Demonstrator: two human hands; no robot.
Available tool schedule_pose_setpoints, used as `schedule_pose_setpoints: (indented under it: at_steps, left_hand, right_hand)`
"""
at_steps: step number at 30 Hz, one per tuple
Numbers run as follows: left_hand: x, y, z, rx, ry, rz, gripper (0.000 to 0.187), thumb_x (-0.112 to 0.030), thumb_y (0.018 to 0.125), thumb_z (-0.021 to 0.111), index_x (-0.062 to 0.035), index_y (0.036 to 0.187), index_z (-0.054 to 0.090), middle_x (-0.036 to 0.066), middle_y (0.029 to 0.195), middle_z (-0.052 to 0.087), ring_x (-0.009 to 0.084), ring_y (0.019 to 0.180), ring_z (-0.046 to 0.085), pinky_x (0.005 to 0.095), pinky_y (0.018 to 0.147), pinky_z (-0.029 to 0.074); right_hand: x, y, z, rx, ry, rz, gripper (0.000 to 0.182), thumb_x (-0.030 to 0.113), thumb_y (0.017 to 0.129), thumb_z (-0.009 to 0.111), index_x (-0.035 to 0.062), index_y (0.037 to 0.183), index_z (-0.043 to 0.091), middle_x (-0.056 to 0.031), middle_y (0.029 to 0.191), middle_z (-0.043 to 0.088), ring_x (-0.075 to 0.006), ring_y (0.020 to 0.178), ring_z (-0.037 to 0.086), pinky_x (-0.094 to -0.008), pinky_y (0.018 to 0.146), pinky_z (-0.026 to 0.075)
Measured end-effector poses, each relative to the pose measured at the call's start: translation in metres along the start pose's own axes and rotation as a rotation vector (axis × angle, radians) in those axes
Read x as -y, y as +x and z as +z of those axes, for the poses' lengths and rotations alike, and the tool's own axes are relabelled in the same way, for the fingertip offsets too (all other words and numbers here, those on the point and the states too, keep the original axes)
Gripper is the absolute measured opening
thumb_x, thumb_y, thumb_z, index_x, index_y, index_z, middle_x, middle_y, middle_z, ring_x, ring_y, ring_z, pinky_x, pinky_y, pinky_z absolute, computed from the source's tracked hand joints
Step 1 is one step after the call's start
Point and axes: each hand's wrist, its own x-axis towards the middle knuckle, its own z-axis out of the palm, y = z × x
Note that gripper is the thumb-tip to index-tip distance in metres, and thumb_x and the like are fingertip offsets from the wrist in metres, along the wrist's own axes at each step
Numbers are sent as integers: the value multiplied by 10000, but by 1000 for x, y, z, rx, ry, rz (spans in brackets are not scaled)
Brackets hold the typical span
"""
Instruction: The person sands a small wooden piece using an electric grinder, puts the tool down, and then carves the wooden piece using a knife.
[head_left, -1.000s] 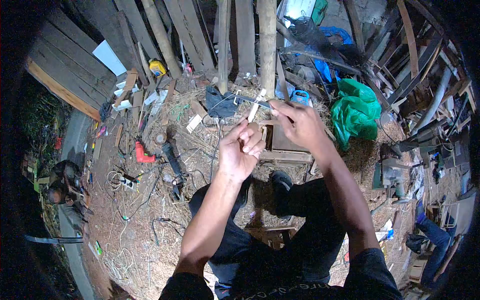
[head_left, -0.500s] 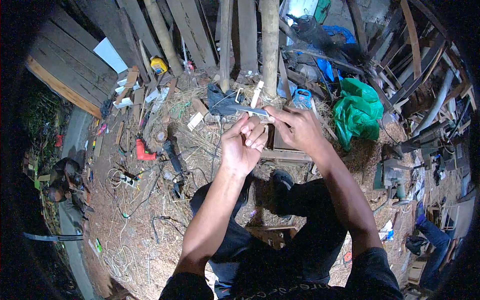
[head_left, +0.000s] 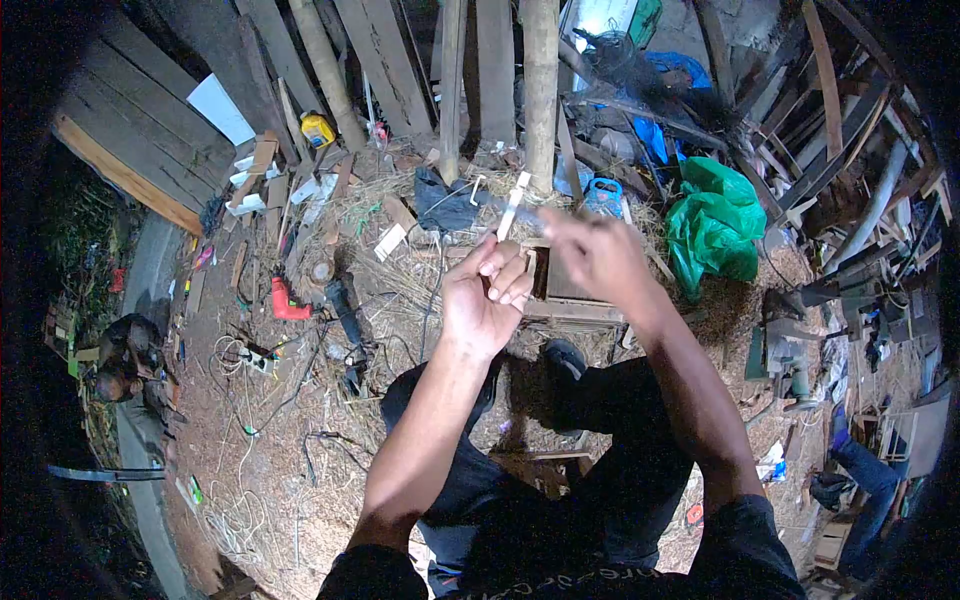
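My left hand (head_left: pixel 485 300) is closed around the lower end of a thin pale wooden strip (head_left: pixel 512 205), which stands up from my fingers. My right hand (head_left: pixel 592 250), blurred by motion, grips a knife whose grey blade (head_left: pixel 495 203) lies across the strip near its top. Both hands are raised in front of me, above a small wooden frame (head_left: pixel 560 295) on the straw-covered ground. My dark trousers and one shoe (head_left: pixel 562 358) show below the hands.
Planks and poles (head_left: pixel 540 80) lean at the back. A green plastic bag (head_left: pixel 712 222) lies to the right, a red power tool (head_left: pixel 285 303) and cables to the left. A yellow container (head_left: pixel 317 130) sits far left. Another person (head_left: pixel 130 365) crouches at the left edge.
The knife blade has shifted along the wooden strip while my right hand keeps moving and is now blurred. My left hand holds the strip in nearly the same place.
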Motion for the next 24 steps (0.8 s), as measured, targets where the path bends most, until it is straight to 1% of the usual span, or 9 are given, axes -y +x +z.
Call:
schedule_pose_setpoints:
  at_steps: [1,2,4,7,11,12,15,20,24]
  left_hand:
    - [1,-2,0,-2,3,-12,206,-163,1021,405,-67,840,425,-22,660,382,84,503,313,244,500,304]
    - [2,-2,0,3,-6,-5,138,-153,1020,394,-26,981,432,-26,665,379,86,512,310,244,505,301]
    - [6,1,-3,15,-29,9,320,-134,1019,372,58,1265,446,-33,675,374,90,530,305,243,516,294]
    - [0,5,-5,-36,67,81,330,-155,1021,383,46,1273,452,-35,672,359,85,532,284,245,516,283]
    - [-6,20,3,-90,294,200,333,-193,1015,411,-39,1301,486,-7,838,562,103,707,459,258,662,390]
    - [-10,25,2,-84,365,212,320,-211,1002,449,-68,1283,507,16,1104,624,119,846,517,281,764,419]
    - [-12,32,4,-130,574,275,334,-223,986,491,-74,1284,510,32,1254,588,118,875,527,284,786,422]
    - [-12,35,-6,-198,721,252,286,-159,962,553,-54,1221,610,-22,949,594,73,838,522,256,743,406]
    - [-3,29,4,-302,966,300,275,-161,977,524,-29,1210,585,1,952,612,92,879,547,293,760,442]
  right_hand:
    - [-2,2,-3,11,-10,8,275,202,878,625,174,1144,688,-193,838,678,-380,703,654,-448,600,523]
    - [-5,5,-5,23,-19,17,273,200,881,623,173,1145,687,-196,850,680,-379,713,656,-444,606,526]
    - [-14,5,-5,49,-14,13,265,193,898,617,127,1147,682,-211,900,681,-379,748,659,-423,637,534]
    - [-18,3,6,-104,185,-66,270,210,922,614,71,1146,673,-185,897,702,-303,733,689,-379,657,532]
    - [-16,1,9,-231,464,268,295,240,934,629,9,1114,667,-58,799,685,-115,693,596,-297,637,477]
    - [-18,3,9,-250,525,344,300,247,933,635,2,1104,667,-25,777,662,-83,694,558,-276,631,460]
    - [-17,6,4,-245,539,466,295,259,926,650,-13,1039,670,45,713,573,-42,654,476,-227,599,400]
    - [-19,4,5,-211,514,476,296,284,989,552,24,1059,674,61,682,480,-41,626,426,-218,575,350]
    - [-2,1,-2,-93,635,432,354,304,1040,441,48,1166,651,69,656,374,-44,609,382,-210,572,340]
